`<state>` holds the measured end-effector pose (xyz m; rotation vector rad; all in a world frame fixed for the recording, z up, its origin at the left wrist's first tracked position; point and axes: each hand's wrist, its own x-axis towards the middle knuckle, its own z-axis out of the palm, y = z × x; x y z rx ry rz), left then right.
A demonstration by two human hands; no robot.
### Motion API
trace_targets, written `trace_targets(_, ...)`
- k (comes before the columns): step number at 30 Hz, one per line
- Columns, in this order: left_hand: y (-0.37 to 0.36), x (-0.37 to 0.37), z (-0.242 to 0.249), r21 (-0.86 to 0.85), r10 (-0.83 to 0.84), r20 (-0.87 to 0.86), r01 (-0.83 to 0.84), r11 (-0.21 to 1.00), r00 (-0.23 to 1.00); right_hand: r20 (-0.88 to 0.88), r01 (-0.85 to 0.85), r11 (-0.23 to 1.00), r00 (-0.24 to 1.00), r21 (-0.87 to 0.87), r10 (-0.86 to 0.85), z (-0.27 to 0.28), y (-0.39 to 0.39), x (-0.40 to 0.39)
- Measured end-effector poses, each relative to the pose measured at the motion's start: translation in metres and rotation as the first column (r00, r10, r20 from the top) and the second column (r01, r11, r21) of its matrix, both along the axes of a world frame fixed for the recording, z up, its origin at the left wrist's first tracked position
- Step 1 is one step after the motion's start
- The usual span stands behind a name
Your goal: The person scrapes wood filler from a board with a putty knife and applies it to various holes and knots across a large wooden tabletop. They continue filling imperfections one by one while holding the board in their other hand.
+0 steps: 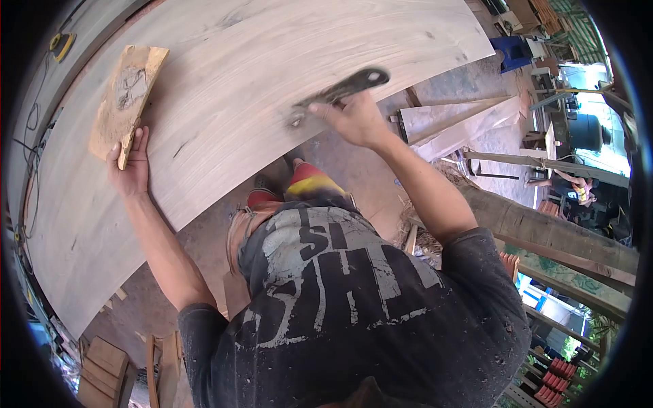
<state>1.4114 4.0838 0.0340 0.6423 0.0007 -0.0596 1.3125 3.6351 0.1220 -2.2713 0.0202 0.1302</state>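
Note:
My left hand [130, 163] grips the lower end of a rough, light-brown wood piece [126, 95], which has a knotty greyish patch. It is held over the left part of a wide pale wooden board [224, 88]. Near the board's right edge, my right hand [350, 119] is closed on a dark tool [347, 86], smeared by motion. The tool has a long dark body with a hole at its upper end; its lower end, by my thumb, is too blurred to make out.
A yellow and black power tool [62, 46] and cables lie at the upper left. A blue stool [511, 53] stands beyond the board. Timber beams [544, 224] run along the right. Another person [580, 190] is far right. Wood pieces [105, 370] sit lower left.

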Motion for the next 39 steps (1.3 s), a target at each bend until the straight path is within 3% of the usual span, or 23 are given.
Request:
trace_targets(1, -0.001, 0.001, 0.001, 0.015, 0.013, -0.005, -0.013, 1.0, 1.0, -0.002, 0.0, 1.0, 1.0, -0.001, 0.0, -0.004, -0.001, 0.0)
trace_targets(2, -0.002, 0.001, 0.002, 0.015, 0.015, -0.007, -0.014, 1.0, 1.0, 0.238, -0.214, 0.97, 0.942, -0.119, 0.237, -0.011, -0.003, 0.001)
trace_targets(3, -0.002, 0.0, 0.003, 0.015, 0.005, 0.003, -0.006, 1.0, 1.0, 0.428, -0.381, 0.882, 0.772, -0.277, 0.469, -0.017, -0.004, 0.002)
trace_targets(4, -0.002, 0.0, 0.003, 0.016, -0.004, 0.014, 0.003, 1.0, 1.0, 0.33, -0.355, 0.902, 0.844, -0.246, 0.422, -0.02, 0.0, -0.002)
trace_targets(8, 0.0, 0.0, -0.001, 0.011, -0.011, 0.022, 0.011, 1.0, 1.0, 0.354, -0.338, 0.89, 0.828, -0.306, 0.436, -0.028, 0.003, -0.02)
trace_targets(10, 0.0, 0.002, -0.001, 0.028, 0.007, -0.005, -0.007, 1.0, 1.0, 0.206, -0.428, 0.829, 0.83, -0.359, 0.518, -0.016, 0.003, -0.024)
trace_targets(11, 0.001, 0.003, -0.002, 0.025, 0.005, -0.001, -0.005, 1.0, 1.0, 0.207, -0.425, 0.829, 0.831, -0.363, 0.516, -0.016, 0.002, -0.022)
trace_targets(13, -0.001, 0.003, -0.002, 0.009, 0.003, 0.016, -0.003, 1.0, 1.0, 0.293, -0.304, 0.945, 0.898, -0.123, 0.327, -0.021, -0.005, -0.014)
trace_targets(14, -0.003, 0.002, -0.001, 0.003, 0.008, 0.011, -0.008, 1.0, 1.0, 0.288, -0.309, 0.942, 0.898, -0.128, 0.334, -0.02, -0.006, -0.012)
trace_targets(15, -0.003, 0.001, 0.0, 0.017, 0.018, 0.007, -0.018, 1.0, 1.0, 0.076, -0.011, 1.0, 0.997, -0.021, 0.012, -0.018, -0.006, -0.008)
trace_targets(16, -0.004, 0.0, 0.003, 0.035, 0.025, -0.001, -0.025, 0.999, 1.0, -0.165, 0.309, 0.951, 0.938, 0.013, -0.303, -0.017, -0.004, -0.007)
trace_targets(19, 0.0, 0.001, 0.0, 0.054, -0.003, 0.002, 0.002, 0.999, 1.0, -0.121, 0.389, 0.921, 0.914, -0.014, -0.388, -0.045, -0.006, -0.011)
trace_targets(20, 0.001, 0.001, -0.002, 0.054, -0.001, -0.001, 0.001, 0.999, 1.0, -0.124, 0.388, 0.922, 0.914, -0.015, -0.387, -0.049, -0.002, -0.011)
trace_targets(22, 0.001, 0.002, -0.002, 0.034, -0.035, 0.019, 0.035, 0.999, 0.999, -0.052, 0.403, 0.904, 0.915, 0.143, -0.4, -0.057, 0.017, -0.017)
trace_targets(25, 0.0, 0.004, -0.001, 0.031, -0.03, 0.027, 0.029, 0.999, 0.999, -0.007, 0.399, 0.902, 0.915, 0.165, -0.403, -0.062, 0.03, -0.018)
trace_targets(26, 0.0, 0.004, -0.001, 0.03, -0.033, 0.027, 0.032, 0.999, 0.999, -0.006, 0.402, 0.901, 0.914, 0.164, -0.406, -0.051, 0.038, -0.019)
trace_targets(28, 0.0, 0.005, -0.001, 0.048, -0.01, -0.003, 0.01, 0.999, 1.0, -0.147, 0.38, 0.925, 0.914, -0.018, -0.378, -0.027, 0.051, -0.019)
trace_targets(30, 0.002, 0.006, -0.003, 0.043, -0.014, -0.004, 0.014, 0.999, 1.0, -0.088, 0.342, 0.939, 0.935, -0.022, -0.343, -0.056, 0.054, -0.018)
trace_targets(32, 0.001, 0.007, -0.003, 0.045, -0.022, -0.002, 0.022, 0.999, 1.0, -0.029, 0.308, 0.951, 0.951, -0.022, -0.308, -0.046, 0.062, -0.017)
trace_targets(34, 0.003, 0.006, -0.007, 0.005, -0.076, 0.032, 0.076, 0.997, 0.997, -0.262, 0.325, 0.901, 0.932, 0.288, -0.252, -0.02, 0.068, -0.01)
trace_targets(37, 0.003, 0.005, -0.01, -0.039, -0.048, 0.065, 0.05, 0.998, 0.997, -0.291, 0.17, 0.943, 0.953, 0.286, -0.084, -0.014, 0.086, 0.003)
trace_targets(38, -0.001, 0.003, -0.007, -0.032, -0.023, 0.054, 0.025, 0.999, 0.998, -0.113, 0.007, 0.983, 0.994, 0.181, 0.013, -0.048, 0.088, 0.003)
trace_targets(39, 0.0, 0.006, -0.01, -0.042, 0.004, 0.078, -0.001, 0.999, 0.997, -0.112, -0.023, 0.981, 0.993, 0.195, 0.045, -0.044, 0.102, 0.012)
